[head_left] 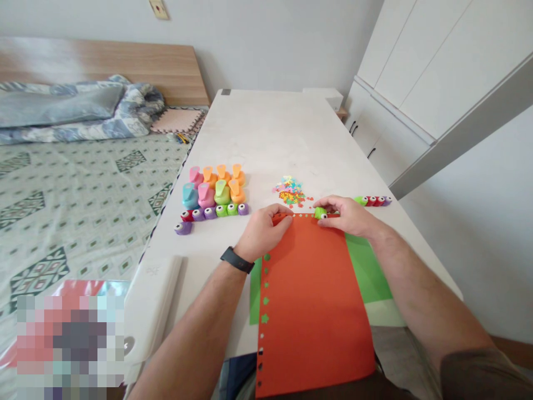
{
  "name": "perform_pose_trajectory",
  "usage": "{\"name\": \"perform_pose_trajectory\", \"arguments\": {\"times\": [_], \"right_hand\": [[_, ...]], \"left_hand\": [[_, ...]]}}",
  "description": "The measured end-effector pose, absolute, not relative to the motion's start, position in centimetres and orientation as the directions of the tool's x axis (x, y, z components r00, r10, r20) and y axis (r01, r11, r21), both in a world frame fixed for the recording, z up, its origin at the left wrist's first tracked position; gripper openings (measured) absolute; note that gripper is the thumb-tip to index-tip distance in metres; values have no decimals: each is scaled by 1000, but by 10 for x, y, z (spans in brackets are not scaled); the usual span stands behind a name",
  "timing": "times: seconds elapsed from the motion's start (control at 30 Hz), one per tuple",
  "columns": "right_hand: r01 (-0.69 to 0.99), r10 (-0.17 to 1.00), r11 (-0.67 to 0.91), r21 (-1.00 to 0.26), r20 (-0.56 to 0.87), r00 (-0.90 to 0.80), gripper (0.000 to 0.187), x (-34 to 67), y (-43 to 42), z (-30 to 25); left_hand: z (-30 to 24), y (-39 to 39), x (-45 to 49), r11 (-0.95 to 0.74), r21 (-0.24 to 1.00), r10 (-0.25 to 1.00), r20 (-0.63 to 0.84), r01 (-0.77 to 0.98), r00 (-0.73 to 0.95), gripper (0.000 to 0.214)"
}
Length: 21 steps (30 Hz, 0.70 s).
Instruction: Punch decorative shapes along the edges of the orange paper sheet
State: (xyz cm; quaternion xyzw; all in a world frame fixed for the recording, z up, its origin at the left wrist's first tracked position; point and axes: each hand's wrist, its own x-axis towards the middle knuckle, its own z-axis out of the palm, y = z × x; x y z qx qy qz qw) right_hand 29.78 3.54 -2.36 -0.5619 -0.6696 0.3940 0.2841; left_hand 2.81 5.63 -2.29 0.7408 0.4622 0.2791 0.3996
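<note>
A red-orange sheet of paper (312, 294) lies in front of me, its near end hanging past the table's edge. Small shaped holes run down its left side and along its far edge. My left hand (268, 228) pinches the sheet's far left corner between thumb and fingers. At the far edge, toward the right, my right hand (345, 215) grips a small green craft punch (320, 213), set against the paper. Green paper (368, 266) lies underneath. Just beyond the sheet is a pile of colourful paper cut-outs (290, 191).
Larger craft punches (222, 191) and a row of small punches (220, 211) stand at the left on the white table (275, 128). More small punches (377, 200) line up at the right. A long white device (154, 305) lies at the left edge, beside a bed (91, 211).
</note>
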Motion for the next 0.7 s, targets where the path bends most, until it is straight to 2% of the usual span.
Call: {"name": "perform_pose_trajectory", "arguments": {"times": [0.27,0.7], "right_hand": [[475,942,90,-875,-80,-327,52,304,34,-28],[423,929,72,-903,-93,-358,47,305,35,-28]], "left_hand": [[-21,55,28,-256,849,899,34,462,436,29],[-20,54,28,-245,858,898,26,452,439,28]]}}
